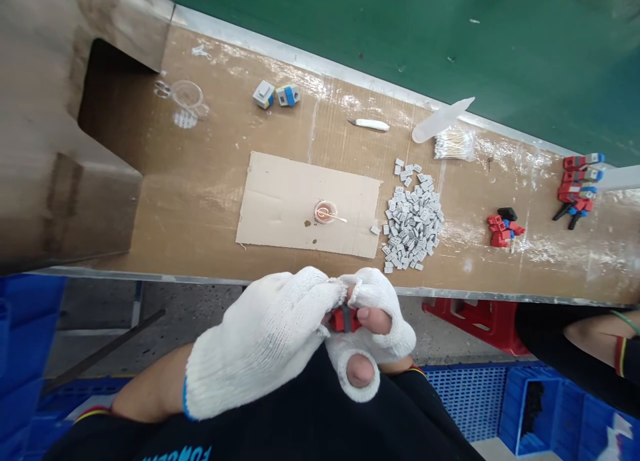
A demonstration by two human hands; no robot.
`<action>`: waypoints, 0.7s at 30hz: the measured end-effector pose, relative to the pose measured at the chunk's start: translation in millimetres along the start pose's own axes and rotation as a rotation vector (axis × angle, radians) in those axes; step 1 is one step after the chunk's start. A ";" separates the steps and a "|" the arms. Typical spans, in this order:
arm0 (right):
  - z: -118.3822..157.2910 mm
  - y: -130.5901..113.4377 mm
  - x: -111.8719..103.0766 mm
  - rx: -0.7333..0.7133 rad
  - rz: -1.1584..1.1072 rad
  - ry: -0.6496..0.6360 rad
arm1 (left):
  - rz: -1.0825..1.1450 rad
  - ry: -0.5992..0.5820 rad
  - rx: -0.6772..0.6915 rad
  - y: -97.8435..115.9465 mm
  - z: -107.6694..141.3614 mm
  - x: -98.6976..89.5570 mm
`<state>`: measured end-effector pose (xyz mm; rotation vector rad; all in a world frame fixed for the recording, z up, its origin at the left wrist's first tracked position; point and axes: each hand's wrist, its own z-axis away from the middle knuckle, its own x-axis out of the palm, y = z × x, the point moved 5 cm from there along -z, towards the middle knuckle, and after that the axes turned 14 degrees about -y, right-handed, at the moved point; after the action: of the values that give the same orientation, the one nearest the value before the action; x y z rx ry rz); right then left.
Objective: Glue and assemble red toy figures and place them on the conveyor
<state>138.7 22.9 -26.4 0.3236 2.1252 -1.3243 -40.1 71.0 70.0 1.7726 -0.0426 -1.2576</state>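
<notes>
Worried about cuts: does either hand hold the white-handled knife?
No, the knife lies on the brown tabletop beyond the pale cardboard sheet.

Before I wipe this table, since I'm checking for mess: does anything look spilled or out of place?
Two dark spots stain the cardboard sheet near the cup, possibly drips. One grey piece lies at the sheet's right edge, apart from the main pile.

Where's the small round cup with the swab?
In the head view, the small round cup sits right of centre on the beige cardboard sheet, left of piled grey pieces.
</notes>
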 end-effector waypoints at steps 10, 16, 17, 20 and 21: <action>3.0 -11.9 -11.9 -0.133 0.155 0.105 | 0.148 0.011 0.032 0.9 -1.6 8.5; 7.7 -10.8 -14.0 -0.058 0.123 0.159 | 0.316 0.111 0.039 -6.4 -1.1 11.8; 8.7 -11.4 -13.5 -0.072 0.104 0.166 | 0.315 0.103 0.051 -6.5 -1.7 11.9; 13.9 -14.5 -11.3 -0.138 0.085 0.191 | 0.332 0.051 0.078 -6.7 -3.1 11.4; 16.4 -15.4 -10.3 -0.154 0.086 0.195 | 0.345 0.029 0.073 -7.2 -3.3 11.3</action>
<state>145.1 2.4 -14.1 0.4912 2.3312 -1.1122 -35.6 71.6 57.0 1.7551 -0.3660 -0.9906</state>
